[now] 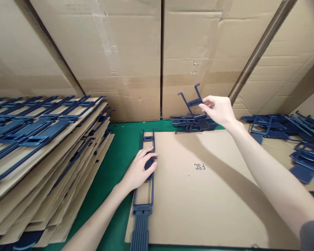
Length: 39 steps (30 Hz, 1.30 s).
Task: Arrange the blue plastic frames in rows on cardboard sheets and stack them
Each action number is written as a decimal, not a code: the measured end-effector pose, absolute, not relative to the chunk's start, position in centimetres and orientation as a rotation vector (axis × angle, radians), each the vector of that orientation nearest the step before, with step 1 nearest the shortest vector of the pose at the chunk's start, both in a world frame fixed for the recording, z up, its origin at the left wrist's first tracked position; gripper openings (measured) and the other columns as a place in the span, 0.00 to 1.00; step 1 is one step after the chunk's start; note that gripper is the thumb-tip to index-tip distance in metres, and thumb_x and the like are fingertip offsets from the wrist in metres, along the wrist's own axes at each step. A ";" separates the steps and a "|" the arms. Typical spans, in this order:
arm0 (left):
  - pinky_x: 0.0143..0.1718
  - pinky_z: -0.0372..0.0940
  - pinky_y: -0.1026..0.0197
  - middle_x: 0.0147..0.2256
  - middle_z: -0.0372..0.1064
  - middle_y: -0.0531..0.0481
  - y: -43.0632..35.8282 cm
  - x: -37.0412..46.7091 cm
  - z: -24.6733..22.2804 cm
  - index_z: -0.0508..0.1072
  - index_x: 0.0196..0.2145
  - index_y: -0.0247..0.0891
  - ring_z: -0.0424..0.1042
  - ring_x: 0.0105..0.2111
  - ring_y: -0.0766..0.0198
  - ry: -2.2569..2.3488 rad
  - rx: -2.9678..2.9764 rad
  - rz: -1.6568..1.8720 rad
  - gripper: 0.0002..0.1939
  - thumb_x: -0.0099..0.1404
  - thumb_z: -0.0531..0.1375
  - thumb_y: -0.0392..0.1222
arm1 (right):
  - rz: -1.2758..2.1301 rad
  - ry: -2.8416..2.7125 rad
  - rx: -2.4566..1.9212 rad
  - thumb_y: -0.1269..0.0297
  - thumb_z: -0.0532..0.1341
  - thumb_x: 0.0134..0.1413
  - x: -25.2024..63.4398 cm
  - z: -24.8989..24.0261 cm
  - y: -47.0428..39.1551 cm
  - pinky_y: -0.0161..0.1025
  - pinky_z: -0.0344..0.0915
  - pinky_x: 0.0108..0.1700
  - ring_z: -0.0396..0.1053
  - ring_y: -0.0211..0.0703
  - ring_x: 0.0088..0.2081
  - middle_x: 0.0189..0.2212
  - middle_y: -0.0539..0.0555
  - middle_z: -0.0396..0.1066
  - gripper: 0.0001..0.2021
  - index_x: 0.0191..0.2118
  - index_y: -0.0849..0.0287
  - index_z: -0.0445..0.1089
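- It is bright, with light from above.
- The right arm (261, 164) makes a long, soft shadow on the cardboard sheet (178, 209).
- A shiny streak shows on a big box (131, 52) at the back.
- The right hand (218, 108) and its blue frame (194, 102) look clear.
- Things near the edges look stretched.
- The top right corner is dark and blurry.

Green counter (115, 160), smooth surface, running back to large cardboard cartons (128, 42) standing as backdrop. Dark vertical gap (162, 59) between two middle cartons. Brown slanted strip (263, 48) at right. Small torn scuffs (193, 68) on right-middle carton; pale glare on left-middle one.
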<state>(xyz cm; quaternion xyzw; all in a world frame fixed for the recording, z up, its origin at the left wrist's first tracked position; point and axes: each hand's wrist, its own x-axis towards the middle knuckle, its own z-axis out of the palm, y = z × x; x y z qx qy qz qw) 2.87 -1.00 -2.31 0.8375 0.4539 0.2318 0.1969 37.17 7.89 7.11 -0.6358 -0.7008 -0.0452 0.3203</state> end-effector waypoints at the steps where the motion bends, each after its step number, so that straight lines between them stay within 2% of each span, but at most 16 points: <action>1: 0.61 0.51 0.44 0.59 0.58 0.45 -1.0 2.9 -2.3 0.71 0.49 0.42 0.55 0.60 0.52 1.277 2.352 0.640 0.15 0.67 0.52 0.46 | -0.048 -1.823 -1.623 0.53 0.51 0.59 36.8 7.5 7.6 0.42 0.64 0.41 0.72 0.49 0.38 0.39 0.58 0.74 0.20 0.48 0.61 0.69; 4: 0.62 0.49 0.45 0.60 0.57 0.45 -1.1 2.8 -2.4 0.70 0.49 0.42 0.54 0.61 0.54 1.285 2.369 0.616 0.16 0.67 0.52 0.46 | 0.315 -1.936 -1.511 0.53 0.51 0.59 36.1 8.3 6.7 0.40 0.65 0.38 0.71 0.44 0.32 0.36 0.58 0.73 0.19 0.46 0.61 0.67; 8: 0.62 0.50 0.44 0.60 0.57 0.45 -1.0 2.8 -2.4 0.70 0.49 0.42 0.54 0.61 0.53 1.267 2.382 0.633 0.15 0.67 0.52 0.44 | 0.987 -2.357 -1.467 0.50 0.53 0.56 35.8 7.7 5.6 0.38 0.65 0.37 0.70 0.41 0.30 0.31 0.55 0.73 0.17 0.35 0.60 0.66; 11: 0.61 0.51 0.45 0.60 0.57 0.45 -1.0 2.8 -2.5 0.70 0.48 0.42 0.54 0.61 0.53 1.252 2.389 0.649 0.14 0.67 0.52 0.44 | 1.162 -2.524 -1.496 0.54 0.52 0.56 36.1 6.1 4.8 0.37 0.64 0.34 0.69 0.39 0.29 0.33 0.54 0.73 0.14 0.35 0.59 0.67; 13: 0.61 0.52 0.46 0.59 0.58 0.45 -1.1 2.8 -2.6 0.70 0.48 0.42 0.54 0.61 0.53 1.250 2.391 0.661 0.14 0.67 0.52 0.44 | 1.037 -2.584 -1.554 0.61 0.52 0.54 36.6 4.9 4.5 0.36 0.63 0.32 0.68 0.40 0.28 0.32 0.52 0.72 0.12 0.39 0.59 0.68; 15: 0.61 0.52 0.46 0.59 0.58 0.44 -1.1 2.8 -2.6 0.70 0.48 0.41 0.54 0.61 0.53 1.253 2.388 0.666 0.14 0.67 0.53 0.43 | 0.733 -2.633 -1.623 0.66 0.53 0.51 37.2 3.8 4.5 0.37 0.63 0.33 0.68 0.42 0.31 0.31 0.52 0.71 0.12 0.40 0.59 0.69; 17: 0.61 0.52 0.46 0.59 0.57 0.44 -1.2 2.9 -2.6 0.70 0.48 0.41 0.54 0.61 0.53 1.254 2.384 0.666 0.14 0.67 0.53 0.43 | 0.394 -2.644 -1.662 0.69 0.55 0.48 38.0 2.7 4.9 0.38 0.64 0.39 0.69 0.47 0.38 0.36 0.56 0.70 0.14 0.42 0.61 0.69; 19: 0.61 0.53 0.45 0.59 0.58 0.44 -1.2 2.9 -2.5 0.70 0.48 0.41 0.54 0.61 0.53 1.252 2.378 0.666 0.14 0.67 0.53 0.43 | 0.197 -2.645 -1.671 0.72 0.56 0.45 38.7 1.7 5.5 0.40 0.64 0.44 0.68 0.50 0.44 0.45 0.60 0.68 0.18 0.46 0.62 0.69; 22: 0.61 0.53 0.45 0.59 0.58 0.44 -1.2 3.0 -2.4 0.71 0.48 0.41 0.55 0.60 0.52 1.253 2.369 0.671 0.14 0.67 0.53 0.43 | 0.148 -2.690 -1.637 0.76 0.55 0.43 39.3 0.5 6.2 0.39 0.64 0.47 0.68 0.50 0.47 0.50 0.61 0.66 0.23 0.48 0.62 0.68; 29: 0.61 0.53 0.45 0.59 0.58 0.44 -1.0 2.9 -2.8 0.71 0.48 0.41 0.55 0.60 0.52 1.244 2.376 0.687 0.14 0.67 0.53 0.43 | 0.248 -2.784 -1.518 0.72 0.59 0.41 38.6 1.7 5.9 0.38 0.65 0.39 0.69 0.47 0.38 0.40 0.57 0.67 0.18 0.43 0.59 0.69; 32: 0.61 0.52 0.45 0.59 0.57 0.44 -0.9 2.9 -2.9 0.70 0.48 0.41 0.55 0.60 0.52 1.242 2.379 0.678 0.14 0.67 0.52 0.43 | 0.213 -2.753 -1.491 0.71 0.60 0.39 38.6 2.8 6.6 0.38 0.65 0.37 0.68 0.46 0.36 0.37 0.55 0.65 0.13 0.37 0.58 0.69; 34: 0.61 0.52 0.45 0.59 0.57 0.44 -1.0 2.8 -2.9 0.70 0.49 0.41 0.55 0.60 0.52 1.238 2.377 0.676 0.14 0.67 0.52 0.43 | 0.183 -2.650 -1.520 0.70 0.60 0.40 38.9 3.2 7.5 0.38 0.65 0.37 0.67 0.44 0.34 0.37 0.55 0.64 0.11 0.35 0.59 0.69; 37: 0.61 0.52 0.45 0.59 0.57 0.44 -1.0 2.8 -2.8 0.70 0.48 0.41 0.55 0.60 0.52 1.236 2.375 0.678 0.14 0.67 0.52 0.43 | 0.113 -2.420 -1.570 0.69 0.60 0.42 39.3 3.7 8.7 0.40 0.66 0.38 0.68 0.41 0.32 0.42 0.57 0.65 0.13 0.38 0.59 0.71; 39: 0.61 0.52 0.45 0.59 0.57 0.44 -1.0 2.8 -2.8 0.70 0.48 0.41 0.55 0.60 0.52 1.238 2.374 0.680 0.14 0.67 0.52 0.43 | 0.155 -2.306 -1.572 0.70 0.59 0.43 39.1 4.2 8.7 0.40 0.66 0.37 0.68 0.40 0.30 0.40 0.56 0.67 0.13 0.38 0.59 0.71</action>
